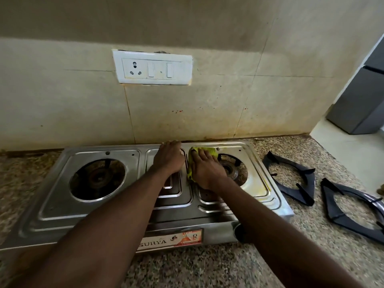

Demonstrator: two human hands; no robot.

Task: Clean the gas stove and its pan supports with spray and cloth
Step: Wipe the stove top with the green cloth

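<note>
A two-burner steel gas stove (62,206) sits on the granite counter against the wall. My right hand (205,169) lies flat on a yellow-green cloth (209,151) and presses it onto the stove top just left of the right burner (231,169). My left hand (169,156) rests on the raised middle panel at the stove's back edge, fingers bent over the rim. The left burner (97,178) is uncovered. Both dark pan supports (291,178) (353,208) lie off the stove on the counter to the right. No spray bottle is in view.
A white socket and switch plate (152,68) is on the stained tile wall above the stove. A grey cabinet (361,100) stands at the far right. The granite counter (197,267) runs in front of the stove.
</note>
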